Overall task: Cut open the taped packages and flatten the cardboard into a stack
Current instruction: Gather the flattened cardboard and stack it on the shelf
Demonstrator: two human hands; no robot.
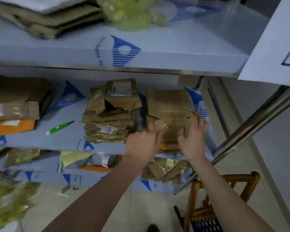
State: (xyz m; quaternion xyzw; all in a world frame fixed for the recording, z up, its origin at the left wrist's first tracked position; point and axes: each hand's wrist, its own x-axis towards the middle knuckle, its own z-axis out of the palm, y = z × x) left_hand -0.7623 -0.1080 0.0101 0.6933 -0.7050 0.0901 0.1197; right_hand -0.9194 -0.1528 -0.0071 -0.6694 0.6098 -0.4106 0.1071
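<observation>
Left hand and right hand both gripped a taped cardboard piece on the right-hand pile on the middle shelf. Step looked like flattening. Next: press flat, square it on the pile. Taller stack just left; green cutter further left, untouched.

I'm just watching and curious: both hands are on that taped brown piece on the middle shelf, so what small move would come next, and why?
Probably press the taped cardboard piece flat onto the pile beneath it. The left hand and right hand grip its two sides over flattened cardboard, and the green cutter lies apart on the shelf, which suggests that cutting is done.
</observation>
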